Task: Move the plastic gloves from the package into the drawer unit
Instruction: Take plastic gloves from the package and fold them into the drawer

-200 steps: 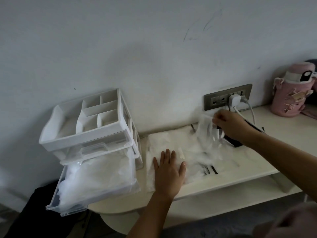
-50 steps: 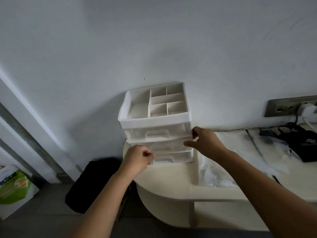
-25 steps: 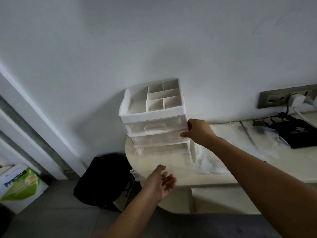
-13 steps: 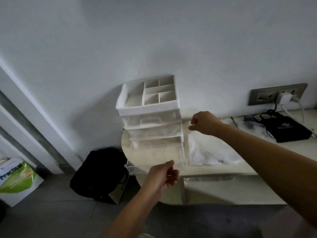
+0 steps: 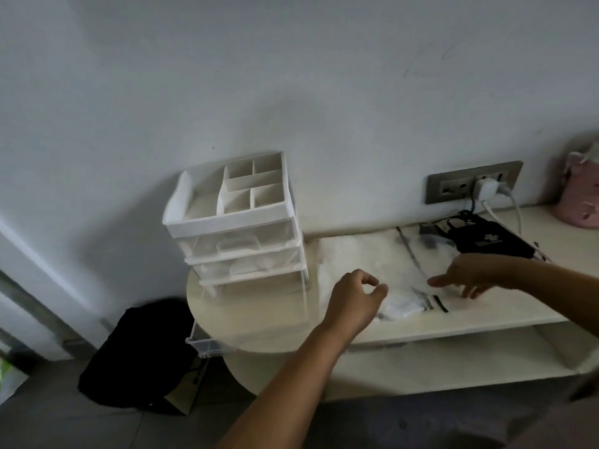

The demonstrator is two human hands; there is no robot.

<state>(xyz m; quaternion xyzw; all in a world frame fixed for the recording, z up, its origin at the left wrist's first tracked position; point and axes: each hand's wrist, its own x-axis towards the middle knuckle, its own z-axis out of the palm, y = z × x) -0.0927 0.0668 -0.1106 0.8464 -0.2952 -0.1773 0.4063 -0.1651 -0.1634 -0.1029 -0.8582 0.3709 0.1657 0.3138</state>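
A black bag point(image 5: 136, 354) lies slumped on the floor below the table's point(image 5: 453, 330) rounded end. Above it stands the drawer unit point(image 5: 236, 228), its bottom drawer point(image 5: 210, 343) drawn well out, so that the clear front hangs past the table edge. I cannot tell what lies in it.

My left hand point(image 5: 355, 299) hovers just right of the unit, fingers point(image 5: 364, 277) loosely curled with the thumb near the forefinger, holding nothing. Beyond it the package point(image 5: 402, 306) lies flat on the table, the plastic gloves point(image 5: 353, 257) a pale mass inside it, none of them on the way to the drawer yet.

My right hand point(image 5: 470, 275) reaches in over the package's far end, fingers point(image 5: 437, 281) spread and straight. Whether they touch the film I cannot tell. Behind it sit a black pouch point(image 5: 489, 243) with cables, a wall socket point(image 5: 473, 186) and, at the far right, a pink bottle point(image 5: 580, 202).

The risks, as I judge them: my left forearm crosses close to the overhanging drawer, and a knock could tip it onto the bag. The gloves look thin and clingy, so a careless pull may drag the whole package along or scatter a clump over the edge. A wide sweep on the right could snag the cables.
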